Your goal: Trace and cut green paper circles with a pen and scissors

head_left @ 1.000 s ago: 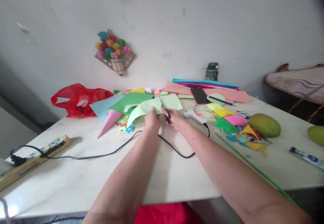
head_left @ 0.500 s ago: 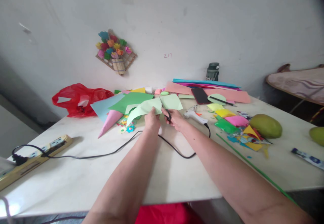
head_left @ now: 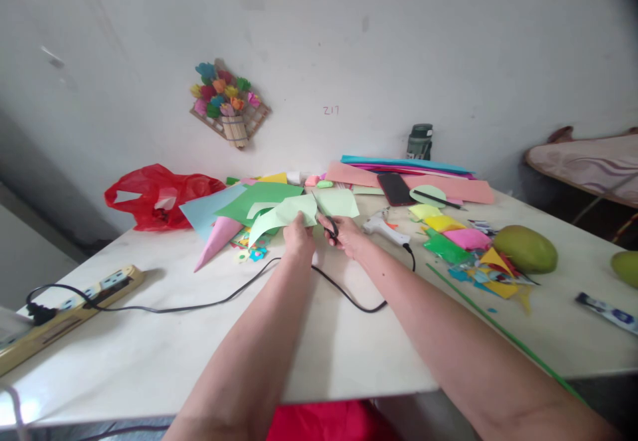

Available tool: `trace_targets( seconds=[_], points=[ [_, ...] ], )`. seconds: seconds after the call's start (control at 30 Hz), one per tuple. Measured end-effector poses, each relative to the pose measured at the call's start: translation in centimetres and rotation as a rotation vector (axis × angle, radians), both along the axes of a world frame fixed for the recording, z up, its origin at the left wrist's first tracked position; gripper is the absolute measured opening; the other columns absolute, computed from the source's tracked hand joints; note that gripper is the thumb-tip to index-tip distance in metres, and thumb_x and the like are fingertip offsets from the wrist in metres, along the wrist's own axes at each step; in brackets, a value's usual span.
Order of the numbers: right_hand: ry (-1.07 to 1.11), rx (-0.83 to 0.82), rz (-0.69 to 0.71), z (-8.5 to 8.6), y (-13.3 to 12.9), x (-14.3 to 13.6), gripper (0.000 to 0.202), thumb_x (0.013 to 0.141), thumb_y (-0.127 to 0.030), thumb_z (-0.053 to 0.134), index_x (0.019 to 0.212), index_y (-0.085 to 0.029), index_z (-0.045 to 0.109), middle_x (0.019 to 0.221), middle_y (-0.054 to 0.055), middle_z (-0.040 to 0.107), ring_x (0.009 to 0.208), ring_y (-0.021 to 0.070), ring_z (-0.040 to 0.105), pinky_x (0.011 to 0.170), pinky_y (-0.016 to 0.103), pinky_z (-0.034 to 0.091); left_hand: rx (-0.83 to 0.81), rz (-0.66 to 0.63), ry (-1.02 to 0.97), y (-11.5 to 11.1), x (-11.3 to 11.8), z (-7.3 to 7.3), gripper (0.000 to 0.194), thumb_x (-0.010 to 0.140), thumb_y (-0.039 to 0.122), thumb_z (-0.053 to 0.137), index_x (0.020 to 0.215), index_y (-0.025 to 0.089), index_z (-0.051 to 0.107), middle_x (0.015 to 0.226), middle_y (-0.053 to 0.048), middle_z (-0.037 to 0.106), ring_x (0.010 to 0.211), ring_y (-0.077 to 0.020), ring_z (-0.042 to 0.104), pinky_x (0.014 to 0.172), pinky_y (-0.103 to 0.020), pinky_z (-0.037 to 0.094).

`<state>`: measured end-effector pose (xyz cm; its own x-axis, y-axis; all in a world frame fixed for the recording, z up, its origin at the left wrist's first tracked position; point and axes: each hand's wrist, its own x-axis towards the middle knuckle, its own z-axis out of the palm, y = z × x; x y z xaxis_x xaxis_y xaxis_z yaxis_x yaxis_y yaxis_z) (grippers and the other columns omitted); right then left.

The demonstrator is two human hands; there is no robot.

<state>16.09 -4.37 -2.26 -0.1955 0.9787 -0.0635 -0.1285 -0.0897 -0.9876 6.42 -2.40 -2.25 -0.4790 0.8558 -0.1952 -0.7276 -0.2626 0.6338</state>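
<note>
White counter (head_left: 149, 354) sitting against wall. Left hand (head_left: 299, 238) pinching pale green paper (head_left: 284, 214) mid-counter; right hand (head_left: 346, 235) gripping black scissors (head_left: 326, 223), blades biting into sheet. Black cord (head_left: 349, 298) trailing beneath wrists; glue gun (head_left: 386, 228), coloured scraps (head_left: 463, 248), mango (head_left: 526, 248) crowding right.

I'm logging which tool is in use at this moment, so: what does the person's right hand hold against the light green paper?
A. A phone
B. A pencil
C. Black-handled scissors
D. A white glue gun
C: the right hand has its fingers through the black handles of the scissors, blades at the light green paper that the left hand grips; the white glue gun lies untouched on the table.
</note>
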Motion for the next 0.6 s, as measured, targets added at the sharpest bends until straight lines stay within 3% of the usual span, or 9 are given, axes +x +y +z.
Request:
trace_targets(
  seconds=[0.4, 0.6],
  points=[
    [0.014, -0.010, 0.014, 0.38, -0.79, -0.60, 0.039, 0.064, -0.051, 0.067, 0.068, -0.016, 0.050, 0.045, -0.006, 0.045, 0.031, 0.0023, 0.038, 0.028, 0.015, 0.012, -0.046, 0.065, -0.021, 0.11, -0.18, -0.05, 0.008, 0.080, 0.013, 0.053, 0.083, 0.019, 0.055, 0.088, -0.004, 0.065, 0.084, -0.0144, 0.065, 0.065, -0.020, 0.052],
    [0.034, -0.003, 0.014, 0.18, -0.41, -0.24, 0.040, 0.068, -0.049, 0.064, 0.091, -0.017, 0.057, 0.047, -0.006, 0.048, 0.033, 0.0030, 0.039, 0.029, 0.014, 0.012, -0.015, 0.044, -0.022, 0.00, -0.01, 0.06, 0.012, 0.080, 0.008, 0.052, 0.086, 0.018, 0.055, 0.092, -0.005, 0.065, 0.083, -0.0137, 0.064, 0.066, -0.020, 0.052]
  ],
)
